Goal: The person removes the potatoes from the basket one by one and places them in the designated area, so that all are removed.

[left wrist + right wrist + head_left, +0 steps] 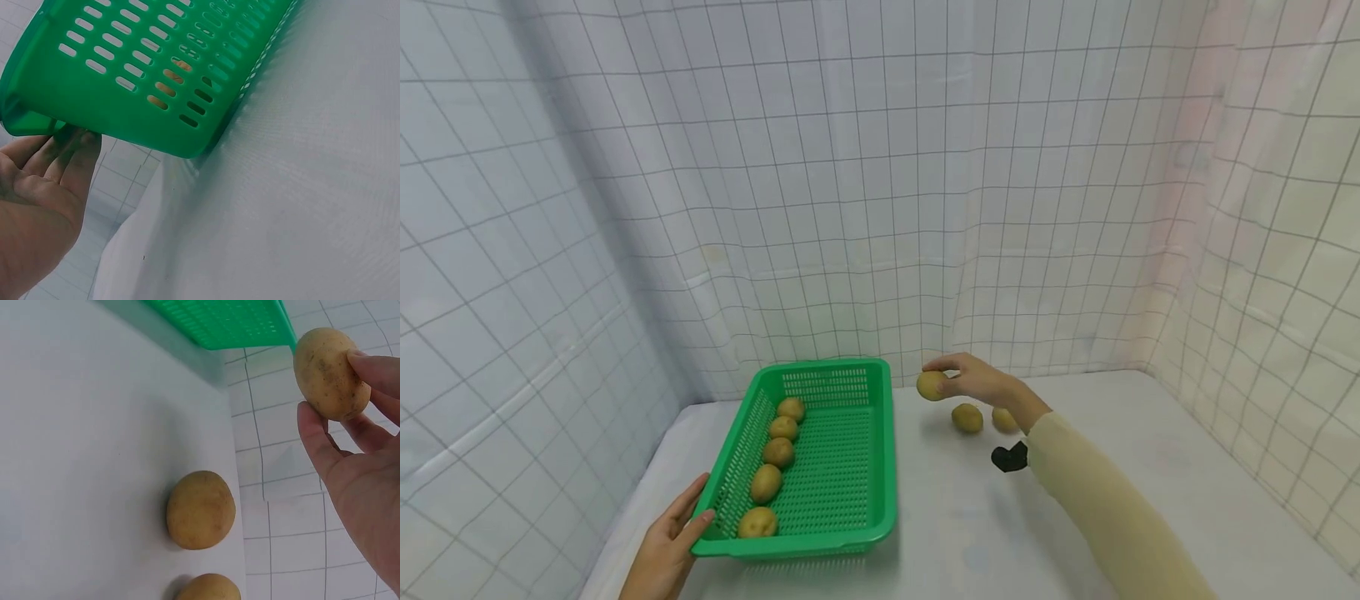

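My right hand point(981, 382) pinches a potato point(931, 386) between thumb and fingers, raised over the table just right of a green plastic basket point(891, 467). In the right wrist view the held potato point(330, 374) shows brown specks, with the thumb on one side and fingers on the other. My left hand point(664, 533) grips the basket's near left corner; the left wrist view has its fingers point(75, 164) under the rim. Along the basket's left side lies a row of several potatoes point(766, 483).
Two more potatoes rest on the white table point(955, 533): one potato point(967, 418) below the right hand, another potato point(1004, 419) partly hidden by the wrist. A black object point(1010, 457) shows beside the right sleeve. Grid-patterned white curtains point(910, 208) enclose the back and sides.
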The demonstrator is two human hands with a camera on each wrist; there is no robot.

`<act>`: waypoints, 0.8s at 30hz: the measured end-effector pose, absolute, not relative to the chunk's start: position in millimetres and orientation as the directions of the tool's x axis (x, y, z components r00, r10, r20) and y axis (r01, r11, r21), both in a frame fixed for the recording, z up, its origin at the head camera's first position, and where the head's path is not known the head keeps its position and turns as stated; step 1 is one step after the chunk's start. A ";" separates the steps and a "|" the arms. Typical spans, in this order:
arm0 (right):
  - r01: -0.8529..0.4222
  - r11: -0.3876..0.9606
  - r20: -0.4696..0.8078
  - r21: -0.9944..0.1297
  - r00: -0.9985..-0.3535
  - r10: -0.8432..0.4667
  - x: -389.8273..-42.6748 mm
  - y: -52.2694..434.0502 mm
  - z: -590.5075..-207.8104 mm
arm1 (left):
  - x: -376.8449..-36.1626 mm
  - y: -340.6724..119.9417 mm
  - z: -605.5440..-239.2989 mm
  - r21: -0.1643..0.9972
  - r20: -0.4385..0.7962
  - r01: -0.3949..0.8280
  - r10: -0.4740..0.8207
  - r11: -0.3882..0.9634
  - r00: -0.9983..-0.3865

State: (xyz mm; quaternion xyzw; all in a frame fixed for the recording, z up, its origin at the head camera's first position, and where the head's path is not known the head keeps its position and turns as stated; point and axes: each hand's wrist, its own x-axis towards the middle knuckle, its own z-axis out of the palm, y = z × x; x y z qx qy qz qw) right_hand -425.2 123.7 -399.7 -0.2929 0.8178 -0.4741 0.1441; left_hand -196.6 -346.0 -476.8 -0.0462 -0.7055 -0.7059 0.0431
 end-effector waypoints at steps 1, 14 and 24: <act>-0.342 0.379 0.044 -0.860 -0.789 -0.612 -425.5 128.0 -399.5 | -196.6 -346.1 -477.1 0.992 0.129 0.129 0.005 0.000 -0.992; -0.302 0.421 0.028 -0.855 -0.839 -0.544 -425.6 177.6 -407.8 | -196.3 -346.1 -478.3 0.990 0.143 0.142 0.015 -0.012 -0.990; -0.282 0.444 0.018 -0.850 -0.859 -0.511 -418.3 215.1 -420.5 | -194.9 -345.2 -478.4 0.988 0.155 0.155 0.009 -0.009 -0.988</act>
